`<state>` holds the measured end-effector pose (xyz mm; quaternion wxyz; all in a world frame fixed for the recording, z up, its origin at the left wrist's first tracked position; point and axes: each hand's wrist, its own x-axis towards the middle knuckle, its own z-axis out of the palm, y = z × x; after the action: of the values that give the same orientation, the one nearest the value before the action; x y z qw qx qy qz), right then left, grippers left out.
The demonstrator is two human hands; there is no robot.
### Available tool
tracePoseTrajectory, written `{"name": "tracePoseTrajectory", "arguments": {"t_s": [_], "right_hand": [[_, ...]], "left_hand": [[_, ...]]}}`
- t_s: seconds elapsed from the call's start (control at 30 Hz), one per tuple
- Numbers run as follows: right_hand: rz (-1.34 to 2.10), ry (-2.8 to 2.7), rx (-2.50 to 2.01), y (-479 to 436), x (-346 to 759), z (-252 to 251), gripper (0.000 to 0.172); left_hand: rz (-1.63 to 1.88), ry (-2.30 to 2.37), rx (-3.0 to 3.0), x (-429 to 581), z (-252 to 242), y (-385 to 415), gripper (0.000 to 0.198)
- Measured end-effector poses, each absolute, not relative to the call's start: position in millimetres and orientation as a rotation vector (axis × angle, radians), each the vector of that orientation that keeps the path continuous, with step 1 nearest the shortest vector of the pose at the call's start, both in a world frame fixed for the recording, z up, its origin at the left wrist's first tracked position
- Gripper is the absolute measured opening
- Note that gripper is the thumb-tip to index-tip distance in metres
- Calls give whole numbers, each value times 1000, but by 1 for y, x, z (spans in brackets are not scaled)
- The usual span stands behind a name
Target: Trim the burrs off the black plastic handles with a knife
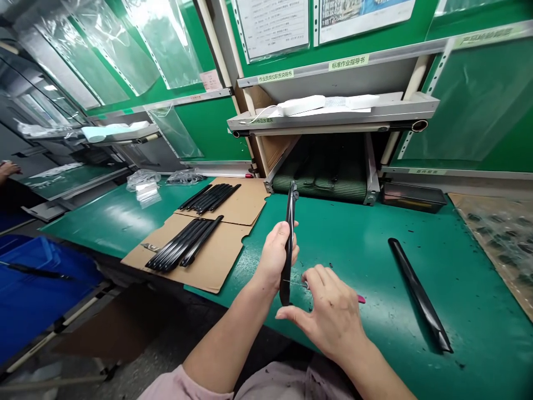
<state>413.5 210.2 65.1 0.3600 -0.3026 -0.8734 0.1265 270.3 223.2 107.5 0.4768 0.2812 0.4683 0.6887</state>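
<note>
The black strip (290, 210) is clasped by the left hand (275, 253); its near end is met by a pink-ended tool (361, 299), gripped in the right hand (335, 305), thumb spread.

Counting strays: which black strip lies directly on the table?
The far-right strip; the groups lie on cardboard, another is in the left hand.

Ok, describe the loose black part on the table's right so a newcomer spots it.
On the green tabletop, look between the right hand and the brown sheet at far right. A long, glossy black strip slants there, its near end further right. Unlike the strip in the left hand and the grouped strips on cardboard, it lies alone, directly on green.
</note>
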Motion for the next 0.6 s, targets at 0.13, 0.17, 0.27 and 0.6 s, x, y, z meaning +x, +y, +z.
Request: {"name": "tracePoseTrajectory", "arguments": {"t_s": [0.13, 0.17, 0.27, 0.6], "right_hand": [[281, -2294, -794, 210, 413, 65, 58], [272, -2299, -798, 210, 413, 65, 58], [233, -2293, -800, 209, 414, 62, 59], [402, -2173, -678, 197, 422, 55, 59]], "left_hand": [[1679, 1128, 711, 271, 108, 221, 34], [1676, 1124, 716, 272, 109, 221, 33], [1660, 1110, 730, 273, 110, 222, 31], [1671, 1091, 712, 269, 111, 223, 30]]}}
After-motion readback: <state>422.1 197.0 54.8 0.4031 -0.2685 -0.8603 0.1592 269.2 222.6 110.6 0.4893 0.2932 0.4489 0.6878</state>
